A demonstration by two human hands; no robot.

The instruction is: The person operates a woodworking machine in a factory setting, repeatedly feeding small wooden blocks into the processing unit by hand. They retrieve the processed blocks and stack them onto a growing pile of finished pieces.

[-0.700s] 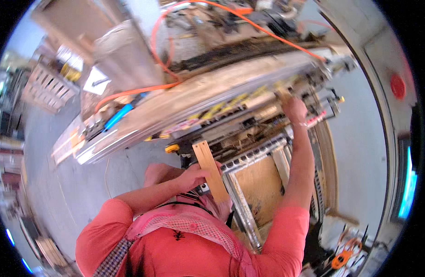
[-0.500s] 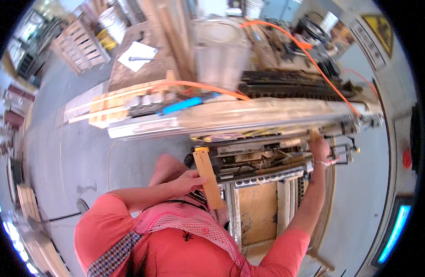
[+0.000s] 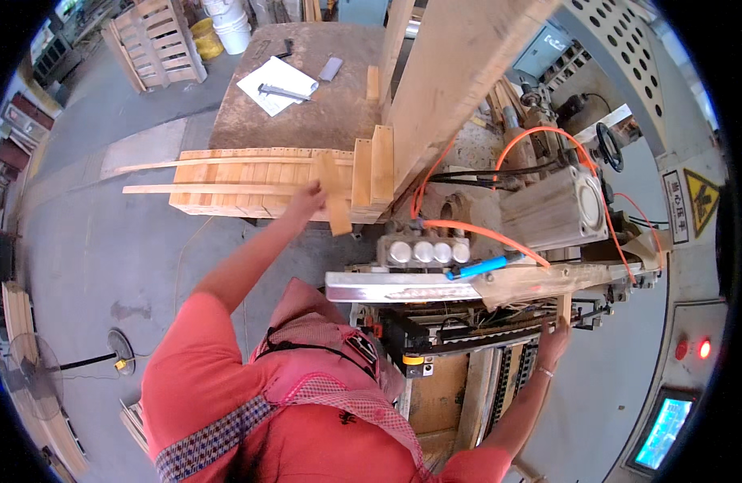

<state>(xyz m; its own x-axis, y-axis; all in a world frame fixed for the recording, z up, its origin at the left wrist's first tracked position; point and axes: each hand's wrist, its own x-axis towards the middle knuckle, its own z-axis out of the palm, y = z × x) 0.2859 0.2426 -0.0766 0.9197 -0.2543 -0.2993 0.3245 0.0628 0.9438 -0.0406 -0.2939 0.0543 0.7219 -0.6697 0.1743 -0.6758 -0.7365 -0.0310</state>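
Note:
My left hand (image 3: 309, 201) is stretched out to the far left, its fingers closed on the edge of a short wooden board (image 3: 336, 211). That board is held tilted over a row of similar wooden boards (image 3: 250, 206) along the worktable's front edge. At the right end of the machine, my right hand (image 3: 554, 341) grips a small wooden piece (image 3: 564, 307), whose far end goes under the machine's beam (image 3: 387, 287). The beam hides part of that piece.
Two long wooden strips (image 3: 218, 190) lie across the row. On the brown table (image 3: 330, 105) are white paper (image 3: 266, 80) and a caliper (image 3: 284, 92). Orange air hoses (image 3: 500, 238) loop over the machine. A lit screen (image 3: 663, 432) and red light (image 3: 704, 348) stand at right.
My left hand has carried its board from in front of my body forward to the row of boards. The view has swung left. My right hand stays at the machine's right end.

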